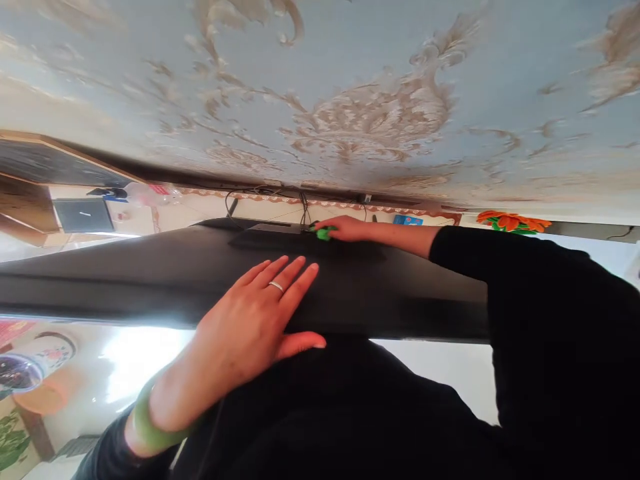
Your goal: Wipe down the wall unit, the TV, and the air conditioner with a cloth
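A wide black panel, which looks like the back of a television (165, 267), stretches across the view below the wall. My left hand (255, 313), with a ring and a green bangle, lies flat on its top edge, fingers spread. Farther back, my right hand (347, 228) is closed around a small bright green thing (325, 233) at the panel's rear, beside the cables (304, 207). Most of the green thing is hidden by the fingers, so its kind is unclear.
A patterned blue wall (360, 100) rises close behind the panel. Orange artificial flowers (515, 220) stand at right, with a blue box (407, 220) nearer the middle. To the left are a wooden-framed dark board (65, 160) and a clear plastic bag (150, 193).
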A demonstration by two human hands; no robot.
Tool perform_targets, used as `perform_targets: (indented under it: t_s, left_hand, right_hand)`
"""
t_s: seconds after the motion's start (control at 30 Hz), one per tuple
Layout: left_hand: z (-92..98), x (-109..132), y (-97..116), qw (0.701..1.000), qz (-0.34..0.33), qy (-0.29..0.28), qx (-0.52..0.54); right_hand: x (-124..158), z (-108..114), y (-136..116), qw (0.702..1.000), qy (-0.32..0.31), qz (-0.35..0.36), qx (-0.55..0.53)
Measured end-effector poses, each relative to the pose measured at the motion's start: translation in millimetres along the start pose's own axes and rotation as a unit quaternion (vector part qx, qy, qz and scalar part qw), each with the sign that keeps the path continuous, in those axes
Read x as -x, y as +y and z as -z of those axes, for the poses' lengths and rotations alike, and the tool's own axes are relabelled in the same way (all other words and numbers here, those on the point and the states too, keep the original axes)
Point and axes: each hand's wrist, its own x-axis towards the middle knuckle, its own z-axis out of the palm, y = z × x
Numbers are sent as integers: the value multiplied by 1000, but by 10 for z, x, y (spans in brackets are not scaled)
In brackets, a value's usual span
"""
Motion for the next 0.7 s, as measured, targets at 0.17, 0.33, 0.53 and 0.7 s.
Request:
perform_targets:
  t_s: [0.17,0.33,0.53,0.7]
  left_hand:
    - [34,-9,-24,999,-3,42,-7]
    - [70,-15,-24,999,2,46,-17]
    - [91,-15,7,999,25,23,-17]
    - [85,-2,24,999,35,29,-16]
  right_hand:
    - [65,61,466,996,-46,-77,27]
    - [99,25,784,988,-49,-136,53]
    - [-921,-198,197,999,-51,-14,6]
    - [-938,-236,395,997,-69,-38,15]
